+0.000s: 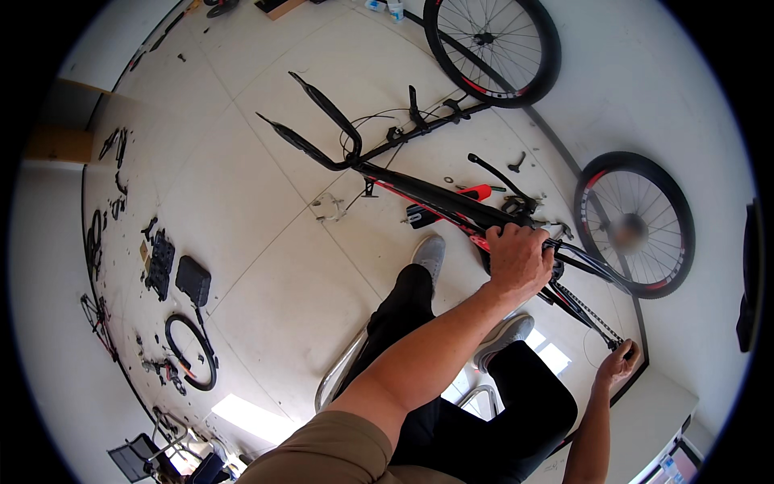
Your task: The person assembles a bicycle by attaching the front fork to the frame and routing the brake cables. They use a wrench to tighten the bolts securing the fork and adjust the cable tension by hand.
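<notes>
A black and red bicycle frame [439,189] without its wheels lies across the floor before me, its fork [326,105] and handlebar end pointing away to the upper left. My left hand [520,256] is wrapped over the frame near the seat area. Farther right, my right hand [618,363] is closed at the rear end of the frame, where the chain [588,308] runs toward it. Its fingers pinch a small dark part that I cannot make out. A crank arm [504,177] sticks up beside the frame.
Two loose wheels lean at the wall: a far wheel [493,48] and a right wheel [635,224]. A red and black tool [451,206] lies by the frame. At left are a black case [193,280], a small wheel [191,352] and several loose parts. Metal chair legs [339,367] flank me.
</notes>
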A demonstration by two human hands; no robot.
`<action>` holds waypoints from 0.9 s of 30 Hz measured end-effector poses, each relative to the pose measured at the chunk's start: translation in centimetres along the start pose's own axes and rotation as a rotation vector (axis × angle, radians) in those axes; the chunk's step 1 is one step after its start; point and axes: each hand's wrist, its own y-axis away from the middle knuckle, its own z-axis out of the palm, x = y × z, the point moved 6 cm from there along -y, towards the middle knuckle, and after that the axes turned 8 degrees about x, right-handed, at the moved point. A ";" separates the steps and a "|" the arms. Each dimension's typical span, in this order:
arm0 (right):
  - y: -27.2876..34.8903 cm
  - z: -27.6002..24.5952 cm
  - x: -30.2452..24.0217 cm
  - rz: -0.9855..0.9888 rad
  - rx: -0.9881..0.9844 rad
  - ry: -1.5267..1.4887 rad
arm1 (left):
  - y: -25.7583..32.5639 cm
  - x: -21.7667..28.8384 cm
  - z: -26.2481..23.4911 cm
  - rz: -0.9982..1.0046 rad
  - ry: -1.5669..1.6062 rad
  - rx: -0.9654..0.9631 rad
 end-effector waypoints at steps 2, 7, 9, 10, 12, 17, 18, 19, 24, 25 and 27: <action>0.3 -0.1 -0.4 -0.019 0.007 0.008 | 0.0 0.0 0.0 -0.008 -0.005 -0.005; 0.4 -0.1 -0.1 0.021 0.006 -0.014 | 0.0 0.0 0.3 -0.043 -0.026 -0.054; 0.3 0.0 0.7 0.030 0.004 -0.035 | 0.0 -0.1 0.4 -0.071 -0.034 -0.101; 0.3 0.0 0.8 0.025 0.009 -0.013 | 0.0 -0.1 0.5 -0.085 -0.040 -0.124; 0.4 -0.1 0.8 0.017 0.019 0.030 | 0.1 -0.1 0.7 -0.082 -0.063 -0.152; 1.0 -0.1 0.4 0.072 0.008 0.028 | 0.2 -0.2 0.7 -0.067 -0.062 -0.131; 1.0 -0.1 0.1 0.083 0.006 0.032 | 0.2 -0.2 0.8 -0.063 -0.063 -0.129; 0.9 -0.1 0.4 0.081 0.007 0.016 | 0.2 -0.2 0.8 -0.060 -0.063 -0.127; 0.9 0.1 1.0 0.069 0.019 -0.043 | 0.1 -0.1 0.8 -0.045 -0.065 -0.106; 0.8 0.2 0.9 0.063 0.022 -0.041 | 0.1 -0.2 0.8 -0.043 -0.067 -0.104; 0.8 0.1 0.8 0.050 0.028 -0.037 | 0.0 -0.2 0.8 -0.043 -0.068 -0.105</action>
